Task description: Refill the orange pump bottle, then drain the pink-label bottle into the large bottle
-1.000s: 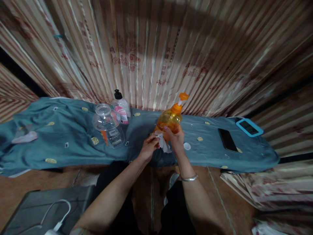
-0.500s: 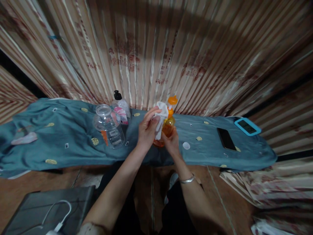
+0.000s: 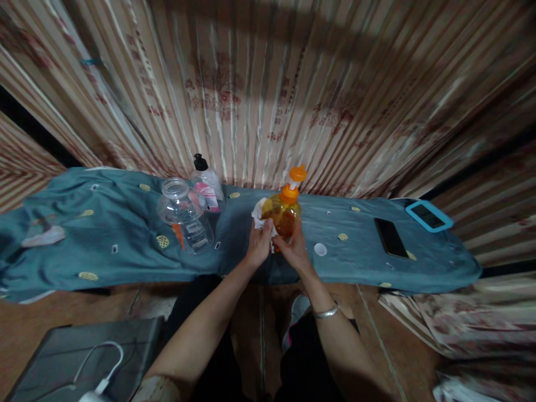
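An amber pump bottle [image 3: 285, 215] with an orange pump head stands slightly tilted at the middle of the cloth-covered bench. Fingers closed around its lower right side, my right hand [image 3: 294, 245] grips it. My left hand [image 3: 260, 243] presses a crumpled white tissue [image 3: 258, 213] against the bottle's left side, thumb in front; the hand's far fingers are hidden behind tissue and bottle. Just right of my right hand lies a small white round cap [image 3: 320, 249].
Left of my hands stand a clear wide plastic jar [image 3: 188, 223] and a clear bottle with a black cap [image 3: 208, 187]. On the right lie a black phone [image 3: 391, 238] and a blue-framed device [image 3: 429, 216]. A pleated curtain [image 3: 259, 95] hangs behind the bench's patterned cloth [image 3: 125, 268].
My left hand has moved down with the tissue, from beside the bottle's neck to the left side of its body. My right hand still grips the bottle.
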Demonstrator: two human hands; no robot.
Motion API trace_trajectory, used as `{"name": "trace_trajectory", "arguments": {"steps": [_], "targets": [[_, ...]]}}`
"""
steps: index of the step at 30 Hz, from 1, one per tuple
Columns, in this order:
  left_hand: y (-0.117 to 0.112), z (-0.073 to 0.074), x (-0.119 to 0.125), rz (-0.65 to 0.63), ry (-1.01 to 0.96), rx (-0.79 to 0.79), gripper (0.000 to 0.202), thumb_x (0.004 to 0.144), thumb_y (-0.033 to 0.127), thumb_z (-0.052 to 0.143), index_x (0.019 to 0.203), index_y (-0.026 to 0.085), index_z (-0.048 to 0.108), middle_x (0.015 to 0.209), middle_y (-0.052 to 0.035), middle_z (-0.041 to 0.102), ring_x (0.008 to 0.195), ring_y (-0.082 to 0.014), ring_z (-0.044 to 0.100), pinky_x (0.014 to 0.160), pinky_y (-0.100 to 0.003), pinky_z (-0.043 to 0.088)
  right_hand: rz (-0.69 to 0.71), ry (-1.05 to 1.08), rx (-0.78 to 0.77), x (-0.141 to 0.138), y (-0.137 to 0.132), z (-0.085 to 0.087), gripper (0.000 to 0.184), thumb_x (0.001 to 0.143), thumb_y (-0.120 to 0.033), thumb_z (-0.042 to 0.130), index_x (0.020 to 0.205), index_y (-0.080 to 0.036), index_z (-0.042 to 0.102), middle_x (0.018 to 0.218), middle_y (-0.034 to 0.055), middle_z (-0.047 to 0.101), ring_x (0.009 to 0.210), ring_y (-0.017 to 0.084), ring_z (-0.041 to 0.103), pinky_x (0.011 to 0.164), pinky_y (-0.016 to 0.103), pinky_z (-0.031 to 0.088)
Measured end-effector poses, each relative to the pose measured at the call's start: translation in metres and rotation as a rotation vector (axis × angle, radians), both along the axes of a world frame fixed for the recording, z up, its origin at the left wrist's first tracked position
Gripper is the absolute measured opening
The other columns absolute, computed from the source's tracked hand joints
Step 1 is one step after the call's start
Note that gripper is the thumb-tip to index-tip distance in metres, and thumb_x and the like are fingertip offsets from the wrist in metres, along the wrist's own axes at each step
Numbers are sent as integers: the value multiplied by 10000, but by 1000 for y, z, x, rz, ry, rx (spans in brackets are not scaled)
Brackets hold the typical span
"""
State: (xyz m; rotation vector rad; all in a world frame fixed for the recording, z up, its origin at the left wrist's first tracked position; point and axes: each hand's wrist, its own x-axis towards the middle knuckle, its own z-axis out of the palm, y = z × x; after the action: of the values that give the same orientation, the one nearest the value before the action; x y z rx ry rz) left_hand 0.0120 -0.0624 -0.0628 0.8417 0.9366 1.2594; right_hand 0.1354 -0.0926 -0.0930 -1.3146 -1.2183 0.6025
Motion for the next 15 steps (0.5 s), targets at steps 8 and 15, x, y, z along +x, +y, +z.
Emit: {"name": "trace_trajectory", "arguments": {"steps": [8,15], "targets": [[4,-26,2,19,1,-111,487,866,667,782,1032,209,774,1109,-107,865,1241,-322,787,1188,-456,549,-3,25,-10,-5,2,2,501,1007,-484,764,1392,-188,639,1324,105,686,1148,248,704,996,478,627],[8,-52,-5,-83,79,-118,554,816,756,783,831,202,790,733,-65,797,882,-291,801,903,-379,612,42,-76,-57,30,10,13,454,1004,-468,773,1340,-181,666,1317,100,690,1144,241,702,998,472,624]]}}
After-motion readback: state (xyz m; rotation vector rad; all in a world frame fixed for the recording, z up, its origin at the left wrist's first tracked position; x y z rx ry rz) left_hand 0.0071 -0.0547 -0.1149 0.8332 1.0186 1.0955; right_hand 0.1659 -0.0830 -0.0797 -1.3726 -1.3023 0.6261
